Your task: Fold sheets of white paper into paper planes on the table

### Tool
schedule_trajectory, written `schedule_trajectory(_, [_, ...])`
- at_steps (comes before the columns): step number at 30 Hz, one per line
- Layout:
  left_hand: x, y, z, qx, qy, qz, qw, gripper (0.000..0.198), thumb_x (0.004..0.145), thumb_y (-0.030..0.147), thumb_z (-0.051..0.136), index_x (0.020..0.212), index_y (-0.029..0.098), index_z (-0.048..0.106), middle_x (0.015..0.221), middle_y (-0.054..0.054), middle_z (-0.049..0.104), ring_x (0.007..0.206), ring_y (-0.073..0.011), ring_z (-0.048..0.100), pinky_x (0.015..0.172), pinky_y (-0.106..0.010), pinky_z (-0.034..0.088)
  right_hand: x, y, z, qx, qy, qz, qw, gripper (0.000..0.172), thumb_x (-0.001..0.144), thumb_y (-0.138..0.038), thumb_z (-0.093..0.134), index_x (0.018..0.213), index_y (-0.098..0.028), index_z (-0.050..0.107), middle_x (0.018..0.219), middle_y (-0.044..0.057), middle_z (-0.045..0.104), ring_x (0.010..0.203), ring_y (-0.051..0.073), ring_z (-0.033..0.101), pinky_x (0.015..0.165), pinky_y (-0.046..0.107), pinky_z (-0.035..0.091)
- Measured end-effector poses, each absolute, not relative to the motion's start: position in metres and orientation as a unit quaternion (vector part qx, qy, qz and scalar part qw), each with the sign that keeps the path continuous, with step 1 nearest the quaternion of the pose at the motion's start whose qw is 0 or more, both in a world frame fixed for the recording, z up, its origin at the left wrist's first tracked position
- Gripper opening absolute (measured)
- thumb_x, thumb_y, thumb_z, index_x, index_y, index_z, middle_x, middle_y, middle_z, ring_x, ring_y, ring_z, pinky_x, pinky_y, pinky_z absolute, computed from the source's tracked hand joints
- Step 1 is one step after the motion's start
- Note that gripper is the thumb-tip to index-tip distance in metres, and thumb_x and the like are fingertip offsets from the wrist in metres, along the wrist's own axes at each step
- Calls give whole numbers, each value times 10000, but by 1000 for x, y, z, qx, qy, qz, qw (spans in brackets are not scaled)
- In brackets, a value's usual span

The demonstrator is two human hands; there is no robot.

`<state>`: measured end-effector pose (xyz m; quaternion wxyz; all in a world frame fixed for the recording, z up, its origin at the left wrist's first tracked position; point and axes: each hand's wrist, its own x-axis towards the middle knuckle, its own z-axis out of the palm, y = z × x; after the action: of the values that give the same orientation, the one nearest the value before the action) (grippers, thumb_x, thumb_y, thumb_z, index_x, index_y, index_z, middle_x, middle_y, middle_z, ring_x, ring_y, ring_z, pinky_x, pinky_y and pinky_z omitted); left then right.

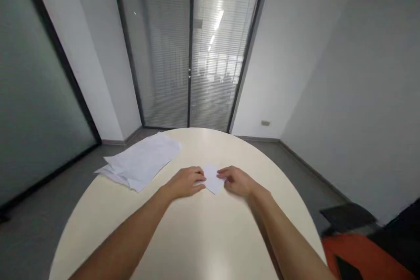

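A small folded sheet of white paper [212,179] lies in the middle of the round table, one corner pointing toward me. At its left edge is my left hand [187,182], with the fingertips and thumb closed on the paper. My right hand [236,180] grips the opposite edge, its index finger on top and its other fingers curled under the palm. Parts of both side edges are hidden beneath the fingers. Fine fold lines are too blurred to make out.
The cream round table [203,236] fills the space before me. Several loose white sheets [144,157] overlap at its far left, some reaching past the rim. An orange chair seat [364,256] stands at the lower right. Beyond the table are glass doors with blinds [167,52].
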<state>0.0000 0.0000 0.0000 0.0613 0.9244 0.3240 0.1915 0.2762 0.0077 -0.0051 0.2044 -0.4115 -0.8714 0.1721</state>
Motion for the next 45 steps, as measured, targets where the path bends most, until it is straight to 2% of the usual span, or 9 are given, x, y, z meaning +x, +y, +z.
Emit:
schedule_trajectory(5, [-3,4,-4,922,319,207,72,216,929,334,601,1086,253,724,1142,-14,698,1026,-182,655,916,-288,487,277,5,-3,-430,-855,203,205,499,689,-57,551,1126,-199,747,1230,77,703,914,196,688,780,263,517])
schedule_trajectory(14, [-2,5,-8,897,345,253,114,176,936,336,594,968,237,736,1010,-4,719,918,-161,667,833,-248,476,278,4,1,-436,-846,223,210,428,723,-110,578,1098,-204,762,1237,78,701,802,176,674,720,268,509])
schedule_trajectory(18, [-1,6,-7,885,363,262,129,170,943,317,577,953,226,721,989,-6,727,893,-164,664,797,-244,464,279,6,0,-437,-847,219,210,414,727,-115,568,1078,-199,772,1227,78,705,814,181,671,735,271,506])
schedule_trajectory(31, [1,9,-10,861,401,268,163,189,951,301,529,1016,236,695,975,-13,743,870,-175,671,766,-252,457,281,8,-2,-469,-827,206,231,284,764,-146,566,955,-185,773,884,54,751,703,161,622,654,245,445])
schedule_trajectory(35, [2,9,-10,856,407,276,159,188,946,288,525,998,240,700,979,-13,746,884,-180,675,780,-258,462,279,8,-2,-486,-816,213,230,220,835,-220,552,916,-174,752,774,45,725,648,157,590,603,246,412])
schedule_trajectory(45, [9,10,-18,822,424,332,186,222,906,219,543,1098,226,656,1049,-29,730,883,-168,684,828,-272,503,278,12,-6,-491,-803,209,266,223,913,-321,512,983,-195,682,810,36,714,689,162,608,640,255,418])
